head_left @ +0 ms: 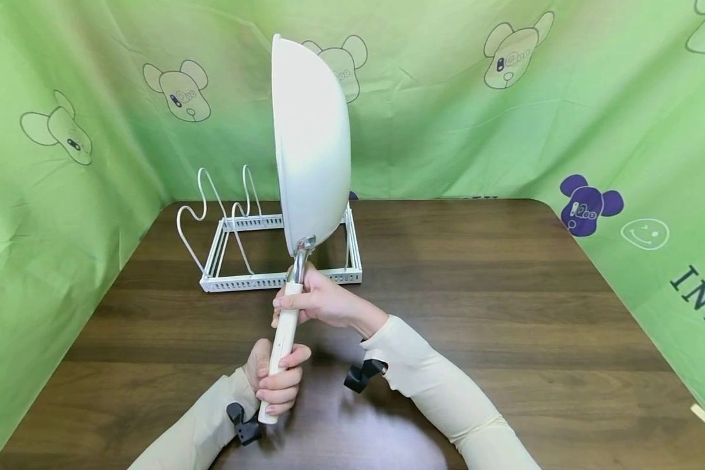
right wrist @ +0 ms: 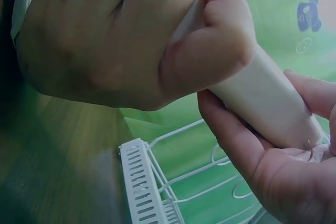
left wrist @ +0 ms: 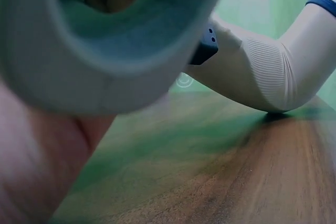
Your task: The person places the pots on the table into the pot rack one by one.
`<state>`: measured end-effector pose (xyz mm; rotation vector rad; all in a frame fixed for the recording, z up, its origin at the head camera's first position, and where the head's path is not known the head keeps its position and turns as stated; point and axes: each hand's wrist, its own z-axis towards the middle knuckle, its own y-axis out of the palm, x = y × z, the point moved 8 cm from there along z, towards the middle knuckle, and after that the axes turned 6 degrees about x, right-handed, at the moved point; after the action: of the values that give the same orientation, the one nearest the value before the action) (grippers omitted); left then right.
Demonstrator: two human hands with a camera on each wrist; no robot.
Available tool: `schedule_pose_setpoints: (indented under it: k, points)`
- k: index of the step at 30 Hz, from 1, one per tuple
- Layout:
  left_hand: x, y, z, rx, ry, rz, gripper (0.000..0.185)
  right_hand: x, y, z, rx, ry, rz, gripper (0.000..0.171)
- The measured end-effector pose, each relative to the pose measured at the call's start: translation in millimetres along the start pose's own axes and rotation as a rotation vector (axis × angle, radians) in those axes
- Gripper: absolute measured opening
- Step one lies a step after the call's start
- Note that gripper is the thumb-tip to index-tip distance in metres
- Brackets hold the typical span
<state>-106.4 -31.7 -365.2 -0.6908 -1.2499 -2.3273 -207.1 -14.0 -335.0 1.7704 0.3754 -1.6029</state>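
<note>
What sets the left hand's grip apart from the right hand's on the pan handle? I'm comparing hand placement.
The left hand grips the pale handle near its free end, low and close to the table; the right hand grips higher, where the handle meets the metal neck below the pan. The left hand's fingers face the head camera; the right hand shows its back. Both curl round the same handle and hold the pan upright.

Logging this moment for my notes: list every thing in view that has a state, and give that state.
Pan: held up on edge above the table, handle pointing down.
Pan handle: gripped by both hands.
Left hand: fingers curled round the handle's lower end.
Right hand: wrapped round the handle's upper part.
Rack: standing on the table, slots empty.
</note>
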Motion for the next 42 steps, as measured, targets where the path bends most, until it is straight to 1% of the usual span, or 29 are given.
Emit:
schedule_pose_setpoints:
  k: [8,18,24,34,42]
  points:
    - [-0.7,-1.3,-0.8,-0.001,0.012,-0.024,0.027,5,-3,2,0.011,0.018,0.022,0.015]
    - [2.8,1.5,3.2,0.012,0.037,-0.035,0.029,10,-8,5,0.026,0.042,0.047,0.014]
    - [2.2,-0.5,1.8,0.013,0.037,-0.054,0.029,12,-9,6,0.020,0.051,0.065,0.015]
    - [1.3,-4.8,-0.4,0.013,0.064,-0.097,0.030,18,-14,7,0.010,0.061,0.085,0.018]
    - [0.4,-7.3,-2.9,0.018,0.074,-0.108,0.030,21,-15,8,0.013,0.078,0.087,0.025]
